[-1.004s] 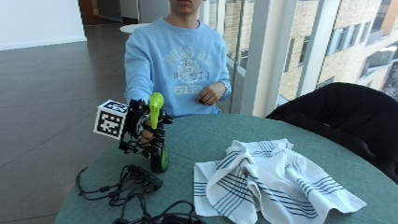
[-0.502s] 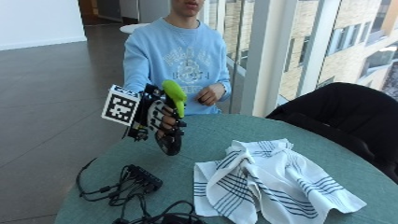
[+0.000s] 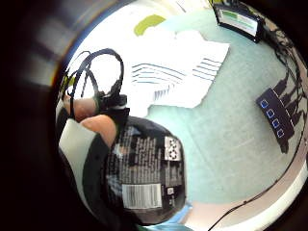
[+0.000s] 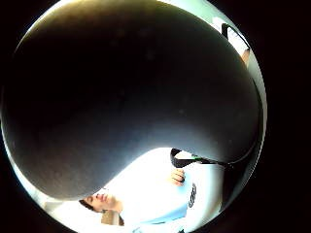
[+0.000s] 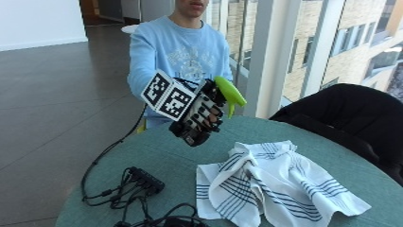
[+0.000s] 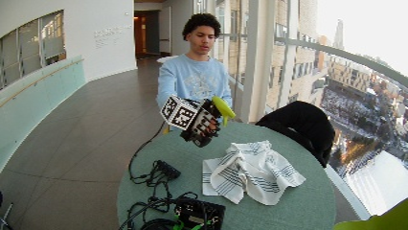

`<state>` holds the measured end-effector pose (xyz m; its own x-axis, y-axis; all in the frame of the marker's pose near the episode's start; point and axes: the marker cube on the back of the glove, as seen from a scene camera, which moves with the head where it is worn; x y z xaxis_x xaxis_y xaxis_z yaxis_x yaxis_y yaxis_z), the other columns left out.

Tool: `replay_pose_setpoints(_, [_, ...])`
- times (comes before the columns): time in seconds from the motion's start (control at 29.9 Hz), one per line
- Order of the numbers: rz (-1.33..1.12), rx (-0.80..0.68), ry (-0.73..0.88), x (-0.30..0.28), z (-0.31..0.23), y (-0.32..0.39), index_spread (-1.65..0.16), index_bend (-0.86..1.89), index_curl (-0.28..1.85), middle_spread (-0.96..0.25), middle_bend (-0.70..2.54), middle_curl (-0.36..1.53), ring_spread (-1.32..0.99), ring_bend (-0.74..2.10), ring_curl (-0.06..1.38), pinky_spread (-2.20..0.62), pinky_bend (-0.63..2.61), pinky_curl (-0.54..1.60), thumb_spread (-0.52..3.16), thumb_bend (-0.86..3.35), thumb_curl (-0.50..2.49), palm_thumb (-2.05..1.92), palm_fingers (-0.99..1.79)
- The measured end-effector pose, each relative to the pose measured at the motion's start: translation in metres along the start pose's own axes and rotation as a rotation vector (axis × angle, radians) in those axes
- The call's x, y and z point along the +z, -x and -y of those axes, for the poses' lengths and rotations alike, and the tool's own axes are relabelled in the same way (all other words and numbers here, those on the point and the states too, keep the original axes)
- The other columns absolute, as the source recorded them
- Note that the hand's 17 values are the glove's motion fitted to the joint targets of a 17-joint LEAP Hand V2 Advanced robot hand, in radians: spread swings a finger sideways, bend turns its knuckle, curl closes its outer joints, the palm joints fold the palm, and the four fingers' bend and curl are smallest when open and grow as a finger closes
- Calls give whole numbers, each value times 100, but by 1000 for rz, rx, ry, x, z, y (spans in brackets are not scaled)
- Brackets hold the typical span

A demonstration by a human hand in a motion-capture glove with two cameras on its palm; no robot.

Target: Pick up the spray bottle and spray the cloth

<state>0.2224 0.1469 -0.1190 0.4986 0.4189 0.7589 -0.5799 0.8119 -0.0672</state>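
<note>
My gloved right hand (image 5: 200, 116) grips a dark spray bottle (image 5: 197, 137) with a lime green spray head (image 5: 230, 92), held in the air above the table's far left part. The bottle is tilted, its green nozzle pointing right and down toward the cloth. The white cloth with dark stripes (image 5: 271, 187) lies crumpled on the green round table (image 5: 163, 158), to the right of and below the hand. In the little finger side palm view the bottle's black labelled body (image 3: 144, 168) lies against the palm, with the cloth (image 3: 178, 72) on the table beyond. The bottle's dark body (image 4: 126, 92) fills the thumb side palm view.
A black cable hub (image 5: 146, 178) and tangled cables (image 5: 119, 198) lie on the table's near left. A black box (image 6: 199, 213) sits at the front edge. A dark chair with a black jacket (image 5: 343, 116) stands at the right. Windows run behind.
The hand has lifted the bottle off the table and tilted it, swinging the green spray head to the right toward the cloth. The cloth has not moved.
</note>
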Motion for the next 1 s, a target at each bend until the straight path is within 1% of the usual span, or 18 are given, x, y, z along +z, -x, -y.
replay_pose_setpoints(0.2, [-76, 29, 52, 0, -1, 5, -23, 18, 46, -7, 43, 45, -7, 52, 39, 14, 17, 25, 84, -2, 53, 92, 120])
replay_pose_setpoints(0.6, [-92, 70, 114, 7, 0, 3, -22, 18, 47, -7, 45, 46, -6, 53, 39, 14, 16, 26, 84, -2, 55, 92, 120])
replay_pose_setpoints(1.0, [-114, 78, 147, 16, 4, 8, -22, 17, 48, -7, 46, 46, -6, 54, 39, 14, 17, 27, 84, -3, 57, 91, 119])
